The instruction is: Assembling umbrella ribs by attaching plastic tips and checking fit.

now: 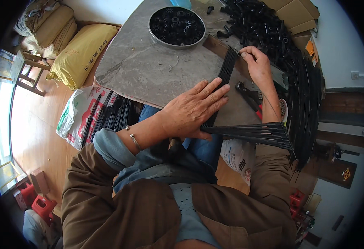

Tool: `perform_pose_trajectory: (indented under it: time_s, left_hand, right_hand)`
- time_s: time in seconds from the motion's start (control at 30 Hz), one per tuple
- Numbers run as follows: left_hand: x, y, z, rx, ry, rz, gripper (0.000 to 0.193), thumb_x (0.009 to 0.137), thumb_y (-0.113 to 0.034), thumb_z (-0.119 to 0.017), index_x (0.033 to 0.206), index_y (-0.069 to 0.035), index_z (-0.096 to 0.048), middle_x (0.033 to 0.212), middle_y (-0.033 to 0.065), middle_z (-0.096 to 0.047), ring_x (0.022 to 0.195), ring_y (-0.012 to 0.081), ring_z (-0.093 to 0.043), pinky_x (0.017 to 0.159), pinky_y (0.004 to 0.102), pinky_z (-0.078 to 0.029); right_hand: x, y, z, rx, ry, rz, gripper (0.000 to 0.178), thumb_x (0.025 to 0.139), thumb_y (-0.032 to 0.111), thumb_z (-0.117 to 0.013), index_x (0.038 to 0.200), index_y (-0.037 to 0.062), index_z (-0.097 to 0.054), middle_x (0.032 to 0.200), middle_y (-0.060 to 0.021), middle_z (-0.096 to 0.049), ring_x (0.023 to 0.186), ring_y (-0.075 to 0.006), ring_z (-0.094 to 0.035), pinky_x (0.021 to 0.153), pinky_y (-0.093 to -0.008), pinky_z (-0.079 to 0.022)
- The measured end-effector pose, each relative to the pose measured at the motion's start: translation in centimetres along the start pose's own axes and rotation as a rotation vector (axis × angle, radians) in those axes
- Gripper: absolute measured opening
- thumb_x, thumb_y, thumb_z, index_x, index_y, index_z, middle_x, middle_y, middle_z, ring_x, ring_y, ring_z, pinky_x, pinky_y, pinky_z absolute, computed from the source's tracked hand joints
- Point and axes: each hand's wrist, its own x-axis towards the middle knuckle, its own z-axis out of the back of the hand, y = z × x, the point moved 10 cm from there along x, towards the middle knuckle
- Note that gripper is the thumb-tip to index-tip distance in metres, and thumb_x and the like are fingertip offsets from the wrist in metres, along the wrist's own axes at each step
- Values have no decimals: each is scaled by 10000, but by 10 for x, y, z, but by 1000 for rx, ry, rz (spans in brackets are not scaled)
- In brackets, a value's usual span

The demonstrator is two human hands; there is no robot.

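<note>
A bundle of thin black metal rods that look like umbrella ribs (228,66) slants across the table edge, then folds into a second row (248,132) running right over my right forearm. My left hand (196,103) lies flat on the slanted part, fingers stretched, its thumb beside the fold. At the bundle's far end, the thumb and forefinger of my right hand (256,66) are pinched together. A thin wire (270,103) curves from that hand down across the wrist; its end at the fingertips is too small to see.
Red-handled pliers (250,99) lie by my right wrist. Far on the stone-look table (128,70) stands a round bowl (150,31) of black toothed rings. Black plastic parts (260,25) and long rods (308,99) crowd the right; more rods (115,114) lie low left.
</note>
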Motion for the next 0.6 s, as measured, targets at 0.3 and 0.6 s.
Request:
perform_pose_trajectory:
  time_s: [0.3, 0.6]
  left_hand:
    - [-1, 0, 0, 9, 1, 5, 1030, 612, -575, -730, 1395, -18, -359, 1520, 152, -225, 1427, 316, -160, 1155, 431, -166]
    - [-1, 0, -1, 3, 2, 5, 1023, 614, -569, -733, 1391, -13, -367, 1522, 151, -221, 1430, 316, -151, 1156, 430, -162]
  right_hand:
    - [-1, 3, -1, -20, 0, -23, 128, 861, 98, -597, 947, 26, -657, 809, -83, -666, 734, -164, -613, 691, -284, -469]
    - [-1, 3, -1, -8, -19, -20, 128, 865, 98, -590, 949, 27, -656, 816, -88, -671, 734, -169, -615, 698, -286, -471]
